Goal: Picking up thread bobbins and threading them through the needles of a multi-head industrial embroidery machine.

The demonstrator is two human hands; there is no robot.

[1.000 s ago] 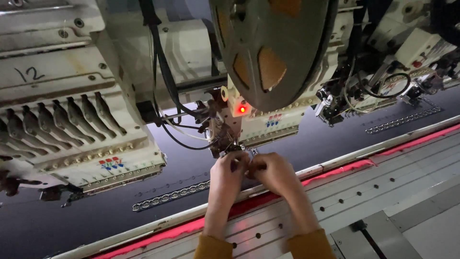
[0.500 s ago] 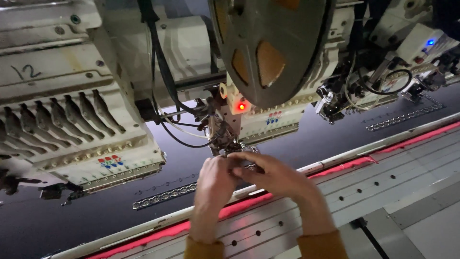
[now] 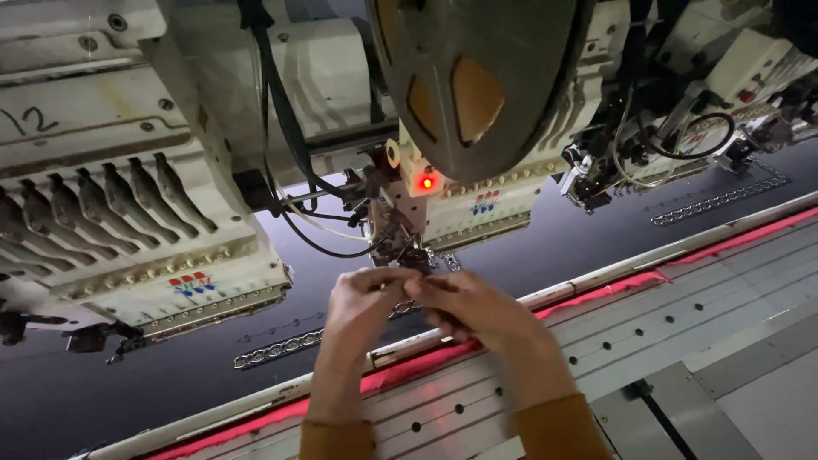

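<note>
Hands meet under the sewing head

Fingertips of the left hand and right hand pinch together just below the needle part, probably to steady something fine; what they grip is too small to tell. A silver chain pattern lies stitched on the dark cloth, left of them.
</note>
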